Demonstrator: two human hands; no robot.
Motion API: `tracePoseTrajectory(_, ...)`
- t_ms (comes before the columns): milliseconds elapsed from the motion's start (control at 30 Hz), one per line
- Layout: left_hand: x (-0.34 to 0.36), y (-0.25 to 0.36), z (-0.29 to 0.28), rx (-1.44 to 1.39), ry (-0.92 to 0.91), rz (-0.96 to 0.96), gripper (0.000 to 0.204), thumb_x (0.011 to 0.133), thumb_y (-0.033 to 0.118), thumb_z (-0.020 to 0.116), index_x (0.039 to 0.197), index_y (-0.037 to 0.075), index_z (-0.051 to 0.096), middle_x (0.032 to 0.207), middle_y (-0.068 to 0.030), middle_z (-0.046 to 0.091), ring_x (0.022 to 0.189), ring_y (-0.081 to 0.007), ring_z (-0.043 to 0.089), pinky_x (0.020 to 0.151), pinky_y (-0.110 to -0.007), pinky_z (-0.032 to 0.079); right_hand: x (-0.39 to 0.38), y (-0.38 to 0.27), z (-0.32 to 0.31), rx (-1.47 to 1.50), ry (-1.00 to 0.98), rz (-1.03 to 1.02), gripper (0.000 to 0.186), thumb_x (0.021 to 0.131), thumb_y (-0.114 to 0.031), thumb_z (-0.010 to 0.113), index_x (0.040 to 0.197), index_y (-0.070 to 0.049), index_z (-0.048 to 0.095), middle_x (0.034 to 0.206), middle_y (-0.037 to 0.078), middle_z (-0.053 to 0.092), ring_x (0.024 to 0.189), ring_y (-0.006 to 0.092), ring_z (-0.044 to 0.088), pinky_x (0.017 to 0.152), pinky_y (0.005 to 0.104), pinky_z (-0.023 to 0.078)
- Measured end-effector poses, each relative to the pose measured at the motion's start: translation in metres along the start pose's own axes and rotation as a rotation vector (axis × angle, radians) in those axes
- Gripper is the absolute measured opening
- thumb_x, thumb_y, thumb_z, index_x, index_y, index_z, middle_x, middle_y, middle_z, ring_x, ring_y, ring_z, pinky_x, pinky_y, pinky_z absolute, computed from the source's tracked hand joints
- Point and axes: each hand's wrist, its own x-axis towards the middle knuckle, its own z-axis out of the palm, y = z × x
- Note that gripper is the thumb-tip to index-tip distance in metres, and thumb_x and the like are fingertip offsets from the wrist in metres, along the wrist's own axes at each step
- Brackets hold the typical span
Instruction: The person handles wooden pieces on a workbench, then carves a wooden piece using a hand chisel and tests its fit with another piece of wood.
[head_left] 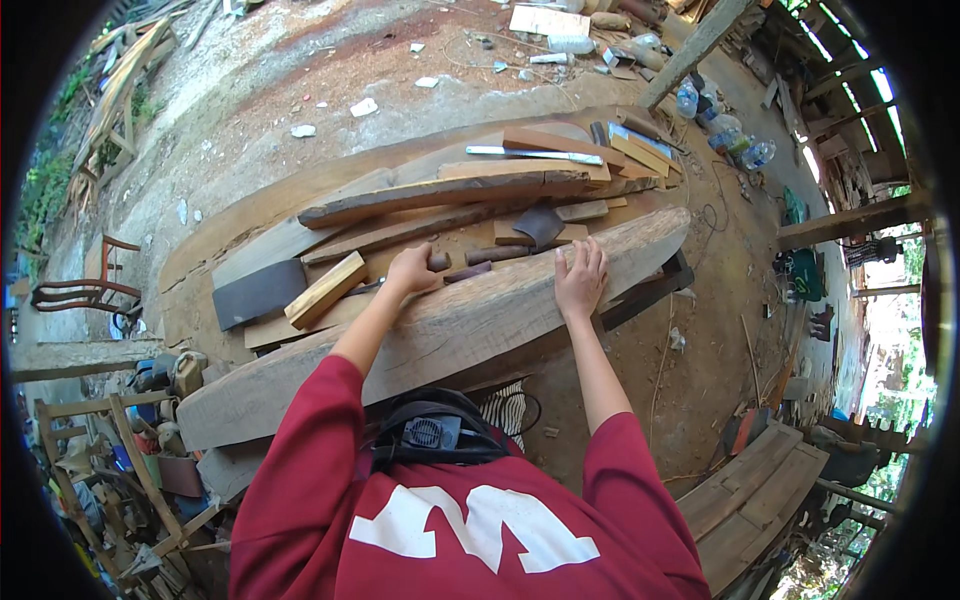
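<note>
1. The long grey plank [470, 320] lies right in front of me, its long axis running from about eight o'clock to two o'clock, with the tapered end at two.
2. My right hand [582, 282] rests on its top face, toward that tapered end. The fingers are slightly apart, laid over the wood and not clamped round it.
3. My left hand [410, 270] is at the plank's far edge, at about nine o'clock from my right, and is the nearer one to the broad end at eight. Its fingers curl down; a brown handle end [440, 262] shows just beside it at three o'clock, but I can't tell whether I'm gripping it.
4. From my left hand, a pale wooden block [326, 290] lies near at nine o'clock, with a dark sheet [255, 296] beyond it.
5. From my right hand, a dark curved piece [540, 226] sits near at eleven o'clock.
6. Beyond the plank, a rough-edged slat [445, 196] and a metal strip [535, 154] lie toward twelve on the desk [215, 245]. This clutter crowds the far side; toward six, my own body limits the near side.
</note>
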Motion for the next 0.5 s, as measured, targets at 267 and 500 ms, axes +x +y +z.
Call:
tracePoseTrajectory(267,-0.175,0.067,-0.117,-1.0,0.913,0.241,0.011,0.072,0.003,0.059,0.074,0.004,0.048,0.055,-0.0043,0.046,0.048,-0.0132,0.045,0.049,-0.03,0.04,0.0,0.002,0.0,-0.014,-0.078,-0.017,0.045,0.085,-0.042,0.05,0.116,-0.01,0.05,0.128,0.01,0.043,0.12,0.0286,0.037,0.098,0.0446,0.028)
tracePoseTrajectory(500,-0.218,0.116,-0.076,-0.908,1.153,0.247,0.012,0.068,0.004,0.057,0.069,0.004,0.045,0.058,-0.0072,0.05,0.053,-0.0132,0.05,0.055,-0.027,0.043,0.001,0.003,-0.003,0.022,-0.077,-0.046,0.065,0.082,-0.045,0.051,0.134,-0.013,0.03,0.134,0.013,0.036,0.122,0.031,0.035,0.098,0.0479,0.027)
